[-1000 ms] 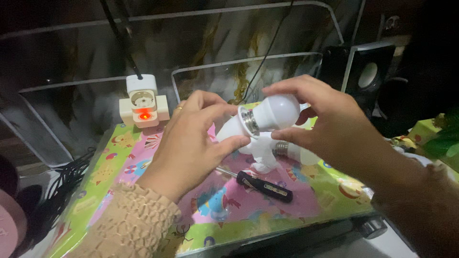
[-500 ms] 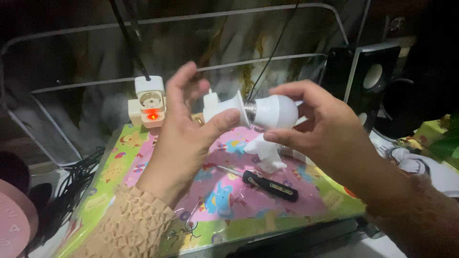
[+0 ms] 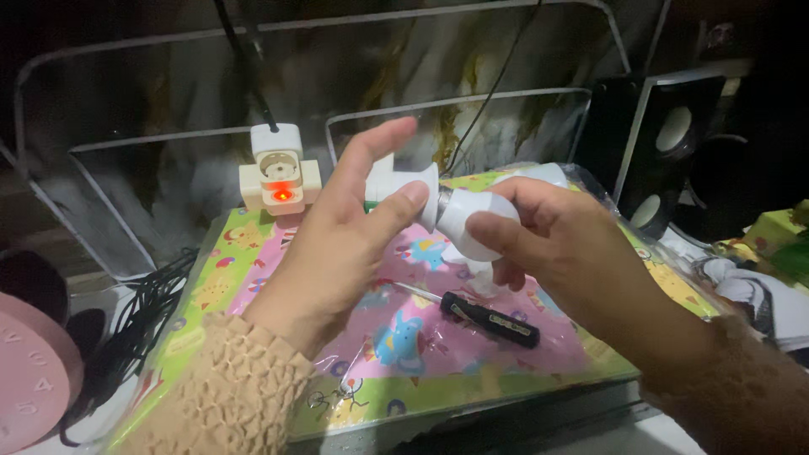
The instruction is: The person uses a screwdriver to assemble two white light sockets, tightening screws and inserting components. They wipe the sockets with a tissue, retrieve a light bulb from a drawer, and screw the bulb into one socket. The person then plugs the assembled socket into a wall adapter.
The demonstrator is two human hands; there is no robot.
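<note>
Holding a white lamp socket (image 3: 403, 187) between thumb and palm, the left hand (image 3: 337, 244) has its fingers stretched out — while the right hand (image 3: 548, 244) is closed around a white bulb (image 3: 468, 221) whose metal base meets the socket, both above a colourful patterned mat (image 3: 253, 286). Near them, a black-handled screwdriver (image 3: 489, 319) lies on the mat; far left sits a plug adapter (image 3: 279, 171) with a red light.

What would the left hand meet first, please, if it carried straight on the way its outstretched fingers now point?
Probably the glass panel behind the mat: the left hand, holding the white lamp socket, points its fingers up and away. Depth is unclear.
</note>
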